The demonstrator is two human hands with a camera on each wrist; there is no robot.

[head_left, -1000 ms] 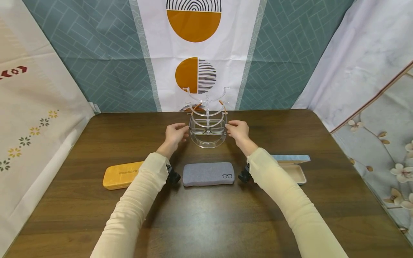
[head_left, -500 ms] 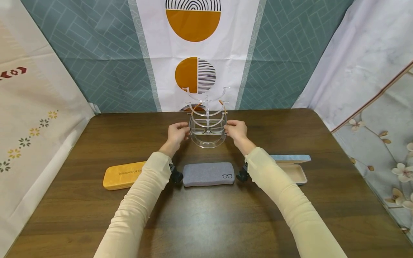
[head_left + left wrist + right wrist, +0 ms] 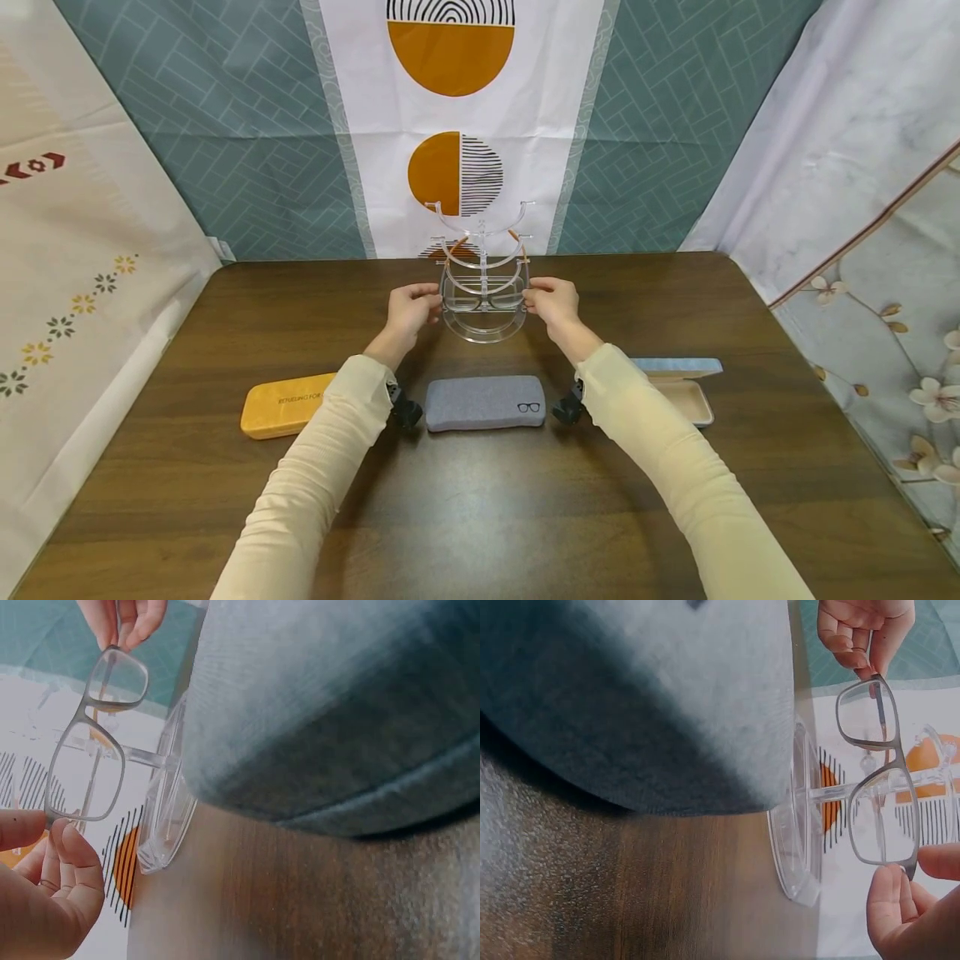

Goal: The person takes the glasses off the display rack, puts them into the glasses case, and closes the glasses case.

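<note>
A pair of glasses [image 3: 82, 712] with a grey frame, clear lenses and orange-toned temples is at the lower tier of a clear tiered display stand [image 3: 483, 337]. My left hand [image 3: 410, 317] pinches the left front corner between thumb and fingers. At the other corner, my right hand [image 3: 555, 304] pinches the frame in the same way. Both wrist views show the lenses level between the two hands, with the temples reaching back. Whether the frame still touches the stand cannot be told.
Nearer than the stand lies a closed grey glasses case [image 3: 483, 405]. A yellow case [image 3: 281, 408] is at left, partly behind the left sleeve. At right an open blue case [image 3: 693, 404] shows its beige lining. Patterned cloth [image 3: 285, 167] hangs behind the wooden table [image 3: 480, 517].
My left hand has edged slightly inward to the glasses' corner. The right hand shifts only a little. The stand and cases stay in place.
</note>
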